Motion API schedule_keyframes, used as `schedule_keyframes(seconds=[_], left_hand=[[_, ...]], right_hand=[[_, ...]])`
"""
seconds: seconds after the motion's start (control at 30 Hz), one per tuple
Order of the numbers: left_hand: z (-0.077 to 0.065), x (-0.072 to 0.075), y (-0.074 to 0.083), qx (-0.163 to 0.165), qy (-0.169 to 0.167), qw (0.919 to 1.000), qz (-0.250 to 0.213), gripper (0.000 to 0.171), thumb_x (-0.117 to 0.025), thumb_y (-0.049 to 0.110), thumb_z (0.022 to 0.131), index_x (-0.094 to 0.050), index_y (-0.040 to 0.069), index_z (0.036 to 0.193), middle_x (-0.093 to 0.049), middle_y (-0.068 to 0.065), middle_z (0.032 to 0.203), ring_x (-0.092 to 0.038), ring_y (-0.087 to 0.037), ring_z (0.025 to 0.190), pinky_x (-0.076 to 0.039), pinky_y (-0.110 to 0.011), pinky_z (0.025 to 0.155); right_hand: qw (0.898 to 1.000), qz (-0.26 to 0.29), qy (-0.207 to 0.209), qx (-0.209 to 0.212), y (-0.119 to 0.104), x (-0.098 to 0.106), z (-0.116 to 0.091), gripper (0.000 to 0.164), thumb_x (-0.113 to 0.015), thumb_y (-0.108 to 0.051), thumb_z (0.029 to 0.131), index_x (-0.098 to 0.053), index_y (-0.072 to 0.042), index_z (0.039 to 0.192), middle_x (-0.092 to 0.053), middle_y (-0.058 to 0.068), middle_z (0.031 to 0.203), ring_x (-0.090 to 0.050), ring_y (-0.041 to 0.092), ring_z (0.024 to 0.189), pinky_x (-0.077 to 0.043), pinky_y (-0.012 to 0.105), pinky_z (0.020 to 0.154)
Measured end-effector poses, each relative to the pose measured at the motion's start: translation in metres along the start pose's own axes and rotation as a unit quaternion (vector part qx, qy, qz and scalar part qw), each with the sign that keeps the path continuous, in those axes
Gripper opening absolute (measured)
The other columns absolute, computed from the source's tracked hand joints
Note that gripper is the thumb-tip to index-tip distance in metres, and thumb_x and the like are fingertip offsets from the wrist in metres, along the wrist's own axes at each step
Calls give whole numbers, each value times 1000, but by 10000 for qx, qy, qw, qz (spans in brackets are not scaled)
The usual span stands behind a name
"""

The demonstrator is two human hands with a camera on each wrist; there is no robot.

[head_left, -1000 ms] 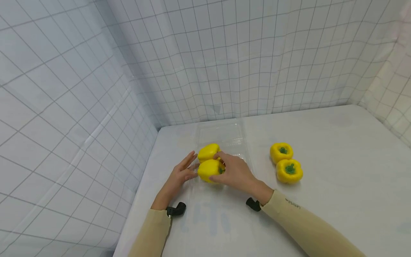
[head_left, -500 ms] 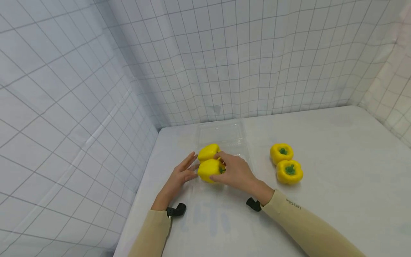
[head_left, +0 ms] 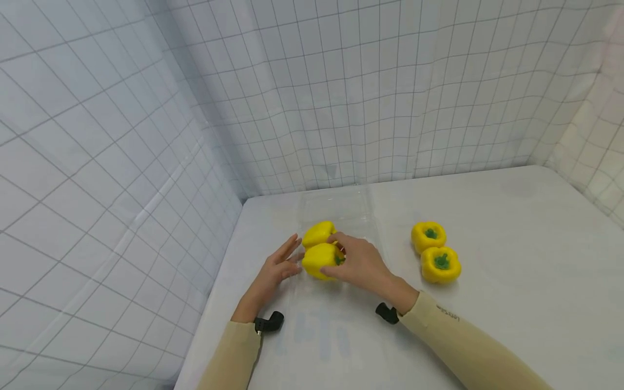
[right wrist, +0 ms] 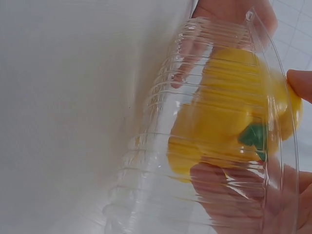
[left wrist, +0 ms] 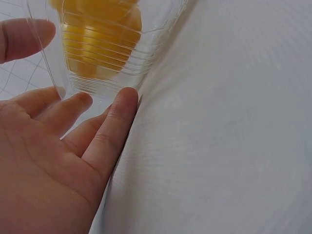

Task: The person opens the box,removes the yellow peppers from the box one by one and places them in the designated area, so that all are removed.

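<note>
My right hand (head_left: 363, 264) holds the nearer yellow bell pepper (head_left: 317, 261) inside a clear plastic clamshell container (head_left: 336, 205). In the right wrist view, its fingers and the pepper's green stem (right wrist: 253, 135) show through the ribbed wall. A second yellow bell pepper (head_left: 318, 234) lies just behind, also in the container. My left hand (head_left: 274, 271) is at the container's left side, fingers extended. The left wrist view shows those fingertips (left wrist: 127, 97) at the lower outside of the ribbed wall, with the thumb higher up by the rim.
Two more yellow bell peppers (head_left: 428, 236) (head_left: 441, 265) stand touching, stems up, to the right of the container on the white table (head_left: 517, 260). Grid-patterned white curtains (head_left: 351, 97) enclose the table at the back and sides.
The head view has shifted slightly. Both hands and all the peppers keep nearly the same places relative to the container.
</note>
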State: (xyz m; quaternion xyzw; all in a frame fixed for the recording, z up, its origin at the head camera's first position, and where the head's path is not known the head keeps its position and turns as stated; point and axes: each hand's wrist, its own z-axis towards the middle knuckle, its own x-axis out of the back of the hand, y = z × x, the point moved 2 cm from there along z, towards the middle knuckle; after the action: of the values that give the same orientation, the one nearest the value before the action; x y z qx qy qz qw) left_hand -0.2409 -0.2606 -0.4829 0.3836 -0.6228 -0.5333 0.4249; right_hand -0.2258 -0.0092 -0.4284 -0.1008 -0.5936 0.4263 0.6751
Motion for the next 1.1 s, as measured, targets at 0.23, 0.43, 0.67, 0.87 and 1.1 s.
schedule_keyframes(seconds=[0.23,0.43,0.67,0.87,1.1], left_hand=[[1,1,1,2,-26,10000,-9,76,-61,14,97,-24,32,161,-32,13,159,-41,-19,142,-30,-54,114],[3,1,0,-132,-89,9999,-3,74,-58,11,98,-24,29,162,-30,5,162,-38,-22,144,-32,-54,113],[2,2,0,-100,-90,9999,18,72,-56,9,100,-24,29,161,-31,4,162,-39,-22,143,-35,-52,112],[0,2,-1,-79,-81,9999,53,71,-56,11,101,-24,28,162,-31,4,162,-39,-24,143,-35,-52,111],[0,2,-3,-15,-20,10000,75,71,-56,12,101,-25,29,161,-33,8,160,-41,-22,142,-37,-50,111]], right_hand=[[10000,-28,10,-20,-1,4,2,57,-82,-47,78,-64,-17,123,-67,-4,95,-60,12,84,-51,30,72],[9999,50,101,-64,-3,10,3,58,-82,-47,79,-63,-17,124,-67,-4,97,-60,13,86,-51,31,74],[9998,90,96,-134,-4,13,3,58,-81,-47,80,-63,-17,126,-69,-2,102,-60,14,90,-52,32,77],[9998,115,114,-111,-5,14,2,57,-81,-47,80,-63,-17,126,-69,-1,103,-61,14,90,-52,33,77],[9998,103,159,-51,-6,17,2,57,-81,-46,81,-63,-17,126,-69,-1,105,-61,14,91,-52,33,77]])
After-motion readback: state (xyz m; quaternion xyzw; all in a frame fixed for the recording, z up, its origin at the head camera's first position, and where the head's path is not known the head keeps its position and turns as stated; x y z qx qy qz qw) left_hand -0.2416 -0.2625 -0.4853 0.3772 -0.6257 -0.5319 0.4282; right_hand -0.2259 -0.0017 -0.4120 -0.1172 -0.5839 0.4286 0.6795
